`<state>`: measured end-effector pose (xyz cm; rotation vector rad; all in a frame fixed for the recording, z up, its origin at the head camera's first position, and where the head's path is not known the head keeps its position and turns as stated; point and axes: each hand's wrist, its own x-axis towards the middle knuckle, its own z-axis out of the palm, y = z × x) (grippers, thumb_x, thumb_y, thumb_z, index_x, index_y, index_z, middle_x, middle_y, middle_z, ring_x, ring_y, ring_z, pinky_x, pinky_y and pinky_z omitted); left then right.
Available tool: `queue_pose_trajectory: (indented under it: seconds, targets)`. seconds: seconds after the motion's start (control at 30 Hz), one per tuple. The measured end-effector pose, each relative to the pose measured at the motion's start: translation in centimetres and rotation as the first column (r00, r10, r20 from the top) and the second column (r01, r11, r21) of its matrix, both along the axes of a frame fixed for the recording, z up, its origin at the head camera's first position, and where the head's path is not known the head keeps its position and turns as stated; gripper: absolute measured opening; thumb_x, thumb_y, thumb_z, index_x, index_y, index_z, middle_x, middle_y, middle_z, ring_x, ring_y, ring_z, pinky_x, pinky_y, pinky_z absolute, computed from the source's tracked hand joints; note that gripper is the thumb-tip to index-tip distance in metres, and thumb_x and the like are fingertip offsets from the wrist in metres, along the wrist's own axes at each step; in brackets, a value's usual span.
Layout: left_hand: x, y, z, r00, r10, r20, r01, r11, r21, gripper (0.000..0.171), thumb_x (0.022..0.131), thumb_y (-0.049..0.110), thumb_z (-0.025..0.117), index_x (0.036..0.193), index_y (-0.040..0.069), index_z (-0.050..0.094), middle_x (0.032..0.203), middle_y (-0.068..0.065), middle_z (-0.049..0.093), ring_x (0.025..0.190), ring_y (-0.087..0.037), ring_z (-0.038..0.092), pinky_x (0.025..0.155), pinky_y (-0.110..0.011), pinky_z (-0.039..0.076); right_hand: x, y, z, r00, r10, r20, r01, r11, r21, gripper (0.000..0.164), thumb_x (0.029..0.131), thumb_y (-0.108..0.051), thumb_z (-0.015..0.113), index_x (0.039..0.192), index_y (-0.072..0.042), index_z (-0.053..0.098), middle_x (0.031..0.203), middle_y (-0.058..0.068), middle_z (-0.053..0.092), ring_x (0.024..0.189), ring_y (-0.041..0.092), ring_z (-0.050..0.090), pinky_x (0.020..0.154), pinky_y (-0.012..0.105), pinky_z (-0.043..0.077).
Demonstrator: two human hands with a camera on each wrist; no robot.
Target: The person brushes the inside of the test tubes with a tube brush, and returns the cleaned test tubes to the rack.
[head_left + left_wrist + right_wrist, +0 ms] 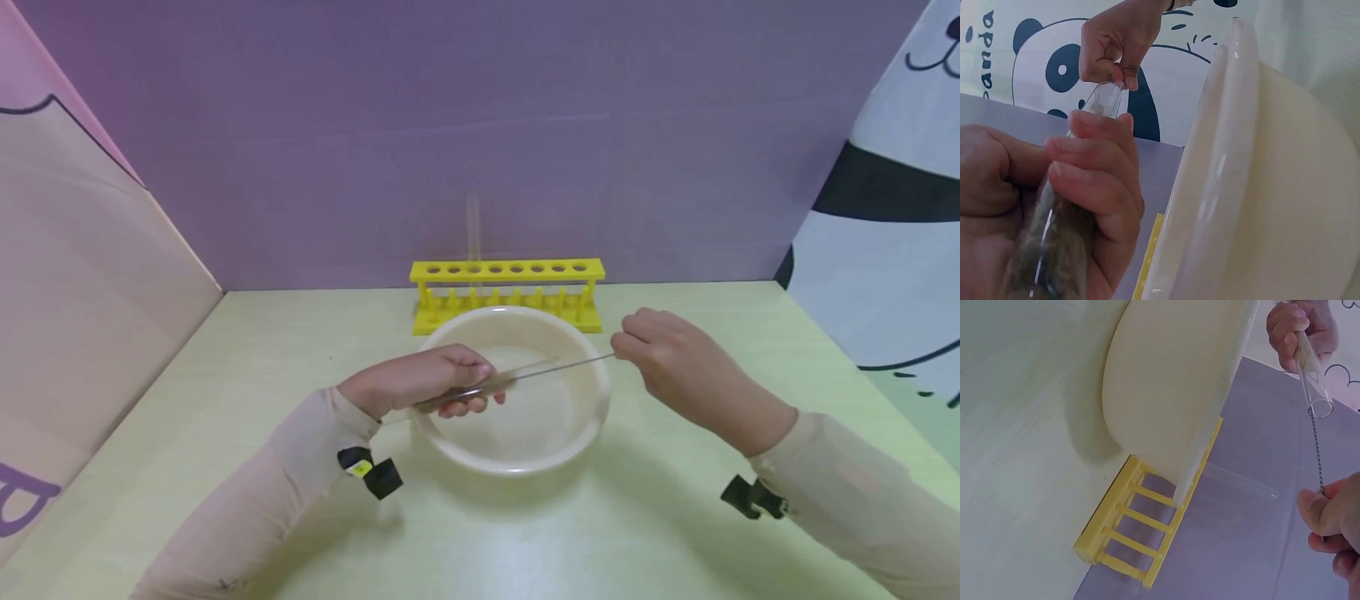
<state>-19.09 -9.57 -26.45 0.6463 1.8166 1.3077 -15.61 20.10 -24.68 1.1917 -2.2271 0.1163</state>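
Observation:
My left hand [431,379] grips a clear glass test tube [1313,378] over the white basin [517,467], fingers curled round its side. The tube lies tilted, its open mouth toward my right hand [675,358]. Between thumb and fingers, my right hand pinches the twisted wire handle of a test tube brush [1317,447], to the right of the basin's rim. That wire runs into the tube's mouth. Dark bristles show through the glass at the tube's lower part in the left wrist view; my left fingers hide its middle.
Behind the basin stands a yellow test tube rack [506,268], partly covered by the basin's rim. Another clear test tube [473,225] stands upright in it, left of its middle. A purple wall panel [487,125] rises behind the pale table [300,350], with printed panels at both sides.

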Motion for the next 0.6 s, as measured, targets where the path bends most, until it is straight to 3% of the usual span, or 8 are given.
queue_pose_trajectory:
  seconds: [0.4, 0.6]
  targets:
    - [-0.2, -0.9, -0.3, 1.000, -0.008, 0.008, 0.008, 1.000, 0.002, 0.036, 0.103, 0.015, 0.032, 0.107, -0.011, 0.057, 0.066, 0.002, 0.053, 0.048, -0.004, 0.042, 0.047, -0.019, 0.035, 0.2, 0.8, -0.1, 0.999, -0.046, -0.001, 0.046, 0.999, 0.006, 0.029, 0.062, 0.021, 0.066, 0.074, -0.003, 0.054, 0.070, 0.004, 0.048, 0.065, 0.018, 0.044, 0.057, 0.030, 0.043]
    - [-0.3, -1.1, -0.2, 0.999, -0.034, 0.008, 0.034, 0.999, 0.019, 0.036, 0.103, 0.012, 0.029, 0.105, -0.012, 0.055, 0.066, 0.001, 0.052, 0.049, -0.004, 0.042, 0.047, -0.018, 0.036, 0.1, 1.2, -0.2, 0.999, -0.043, -0.013, 0.043, 0.999, -0.006, 0.030, 0.061, 0.022, 0.061, 0.074, -0.003, 0.053, 0.070, 0.004, 0.047, 0.065, 0.019, 0.043, 0.056, 0.030, 0.042]
